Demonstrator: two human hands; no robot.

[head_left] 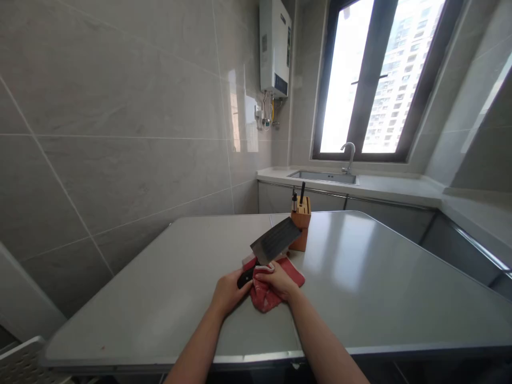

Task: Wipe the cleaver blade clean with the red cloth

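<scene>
Just behind the cleaver [275,241], wooden knife block [300,224]

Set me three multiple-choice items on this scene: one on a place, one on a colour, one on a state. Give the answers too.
1. Where does the wooden knife block stand?
A) on the table top
B) in the sink
C) on the windowsill

2. What colour is the cloth under the hands?
A) blue
B) yellow
C) red

3. What is the left hand doing with the cleaver?
A) lying flat beside it
B) closed around its black handle
C) pinching its blade tip

1: A, the block's base sits on the table behind the cleaver.
2: C, the crumpled cloth shows red around the hands.
3: B, the left hand wraps the handle.
</scene>
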